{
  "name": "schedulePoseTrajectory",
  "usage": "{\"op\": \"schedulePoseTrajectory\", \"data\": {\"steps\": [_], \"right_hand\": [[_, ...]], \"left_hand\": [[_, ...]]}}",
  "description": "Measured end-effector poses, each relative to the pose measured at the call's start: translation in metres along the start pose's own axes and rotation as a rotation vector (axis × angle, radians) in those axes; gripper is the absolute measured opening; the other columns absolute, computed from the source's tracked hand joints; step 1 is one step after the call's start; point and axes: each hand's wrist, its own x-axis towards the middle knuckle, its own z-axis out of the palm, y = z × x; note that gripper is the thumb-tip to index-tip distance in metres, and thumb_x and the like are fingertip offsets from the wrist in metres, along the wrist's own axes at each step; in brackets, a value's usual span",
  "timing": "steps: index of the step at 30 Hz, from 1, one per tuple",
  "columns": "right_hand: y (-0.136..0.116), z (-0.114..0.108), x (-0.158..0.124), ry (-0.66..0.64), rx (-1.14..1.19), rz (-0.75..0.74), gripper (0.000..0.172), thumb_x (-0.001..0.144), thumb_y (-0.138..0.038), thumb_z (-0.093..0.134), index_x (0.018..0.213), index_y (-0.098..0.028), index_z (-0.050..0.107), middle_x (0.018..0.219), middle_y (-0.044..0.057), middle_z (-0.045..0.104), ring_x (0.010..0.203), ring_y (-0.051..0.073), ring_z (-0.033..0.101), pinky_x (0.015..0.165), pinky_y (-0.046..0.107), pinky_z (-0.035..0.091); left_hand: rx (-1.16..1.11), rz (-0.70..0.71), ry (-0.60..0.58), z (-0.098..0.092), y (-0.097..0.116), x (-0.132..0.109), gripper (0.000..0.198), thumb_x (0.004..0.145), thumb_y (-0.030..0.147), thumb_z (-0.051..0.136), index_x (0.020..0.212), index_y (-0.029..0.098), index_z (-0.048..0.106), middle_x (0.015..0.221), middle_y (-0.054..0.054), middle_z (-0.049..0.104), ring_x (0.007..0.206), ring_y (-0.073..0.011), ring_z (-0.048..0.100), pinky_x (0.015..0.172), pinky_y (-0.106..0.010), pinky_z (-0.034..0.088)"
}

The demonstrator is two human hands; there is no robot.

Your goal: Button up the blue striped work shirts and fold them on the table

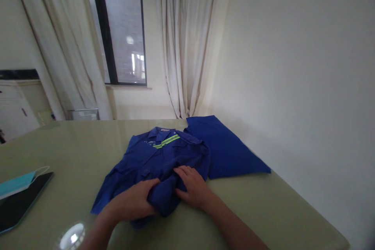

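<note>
Shirt (146, 164) cloth bunches between two hands on the table (263, 207): the left hand (136, 201) grips it, the right hand (193, 187) lays bent fingers over it, grip unclear. Leftward, a mask (17, 185) lies on a tablet (25, 203). Blue cloth (225, 148) adjoins the shirt's right side; beyond, curtains (187, 47) and window (125, 27).

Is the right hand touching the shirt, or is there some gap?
Touching. The head view shows the right hand resting directly on the bunched shirt.
</note>
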Motion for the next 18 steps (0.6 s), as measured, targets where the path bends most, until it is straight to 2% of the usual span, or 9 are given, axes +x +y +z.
{"op": "schedulePoseTrajectory", "data": {"steps": [2, 4, 5, 7, 8, 9, 11, 14, 18], "right_hand": [[0.001, -0.002, 0.007, -0.042, -0.06, 0.011, 0.042, 0.09, -0.03, 0.065, 0.131, -0.022, 0.06, 0.129, 0.009, 0.063, 0.119, 0.027, 0.055, 0.104, 0.039, 0.041], [0.001, -0.004, 0.011, -0.059, -0.101, 0.018, 0.026, 0.092, -0.023, 0.061, 0.118, -0.021, 0.065, 0.118, 0.008, 0.066, 0.111, 0.025, 0.058, 0.096, 0.036, 0.044], [0.002, -0.006, 0.01, -0.061, -0.098, 0.015, 0.022, 0.092, -0.02, 0.06, 0.113, -0.021, 0.066, 0.113, 0.008, 0.067, 0.107, 0.024, 0.059, 0.093, 0.034, 0.045], [0.003, -0.011, 0.006, -0.066, -0.024, -0.008, 0.017, 0.091, -0.016, 0.06, 0.106, -0.02, 0.068, 0.106, 0.006, 0.069, 0.102, 0.022, 0.061, 0.09, 0.031, 0.045], [0.003, -0.014, 0.002, -0.079, 0.042, -0.035, 0.015, 0.09, -0.017, 0.063, 0.103, -0.02, 0.069, 0.102, 0.005, 0.07, 0.099, 0.021, 0.062, 0.089, 0.03, 0.045], [0.004, -0.018, -0.001, -0.104, 0.118, -0.071, 0.013, 0.089, -0.018, 0.065, 0.1, -0.02, 0.07, 0.099, 0.003, 0.07, 0.097, 0.02, 0.064, 0.088, 0.028, 0.045], [0.004, -0.026, -0.007, -0.17, 0.262, -0.135, 0.01, 0.086, -0.023, 0.071, 0.094, -0.021, 0.074, 0.094, 0.001, 0.071, 0.091, 0.017, 0.065, 0.084, 0.025, 0.046], [0.003, -0.033, -0.012, -0.211, 0.387, -0.136, 0.014, 0.081, -0.03, 0.077, 0.093, -0.021, 0.077, 0.092, 0.0, 0.072, 0.084, 0.016, 0.065, 0.077, 0.023, 0.046], [0.003, -0.035, -0.012, -0.288, 0.514, -0.01, 0.025, 0.078, -0.04, 0.081, 0.09, -0.018, 0.079, 0.074, -0.001, 0.068, 0.068, 0.013, 0.06, 0.061, 0.021, 0.043]], "left_hand": [[-0.227, -0.019, -0.168, -0.008, -0.008, -0.004, 0.082, 0.066, 0.048, 0.079, 0.142, 0.03, 0.056, 0.127, -0.005, 0.071, 0.098, -0.0285, 0.073, 0.068, -0.03, 0.059], [-0.366, -0.071, -0.126, -0.013, -0.013, 0.0, 0.078, 0.078, 0.06, 0.066, 0.147, 0.027, 0.051, 0.125, -0.008, 0.071, 0.081, -0.0255, 0.075, 0.053, -0.03, 0.056], [-0.356, -0.084, -0.016, -0.013, -0.015, 0.005, 0.068, 0.086, 0.061, 0.055, 0.143, 0.025, 0.055, 0.122, -0.009, 0.072, 0.076, -0.0239, 0.074, 0.055, -0.031, 0.056], [-0.144, -0.096, 0.307, -0.009, -0.019, 0.017, 0.052, 0.095, 0.052, 0.043, 0.133, 0.022, 0.063, 0.119, -0.01, 0.073, 0.084, -0.0247, 0.074, 0.074, -0.037, 0.059], [0.017, -0.097, 0.441, -0.005, -0.022, 0.022, 0.047, 0.095, 0.046, 0.046, 0.13, 0.022, 0.065, 0.122, -0.011, 0.072, 0.096, -0.0269, 0.072, 0.087, -0.041, 0.057], [0.17, -0.098, 0.512, -0.001, -0.026, 0.027, 0.043, 0.093, 0.039, 0.051, 0.13, 0.023, 0.065, 0.127, -0.012, 0.071, 0.108, -0.029, 0.069, 0.097, -0.044, 0.052], [0.363, -0.115, 0.481, 0.006, -0.033, 0.033, 0.042, 0.089, 0.028, 0.057, 0.13, 0.024, 0.065, 0.129, -0.011, 0.069, 0.12, -0.0298, 0.064, 0.104, -0.045, 0.046], [0.371, -0.138, 0.306, 0.011, -0.041, 0.035, 0.032, 0.092, 0.022, 0.048, 0.116, 0.026, 0.069, 0.118, -0.007, 0.074, 0.113, -0.0252, 0.067, 0.098, -0.038, 0.049], [0.29, -0.264, 0.264, 0.009, -0.048, 0.03, 0.037, 0.095, 0.047, 0.047, 0.119, 0.029, 0.069, 0.117, -0.008, 0.075, 0.11, -0.0304, 0.069, 0.095, -0.042, 0.051]]}}
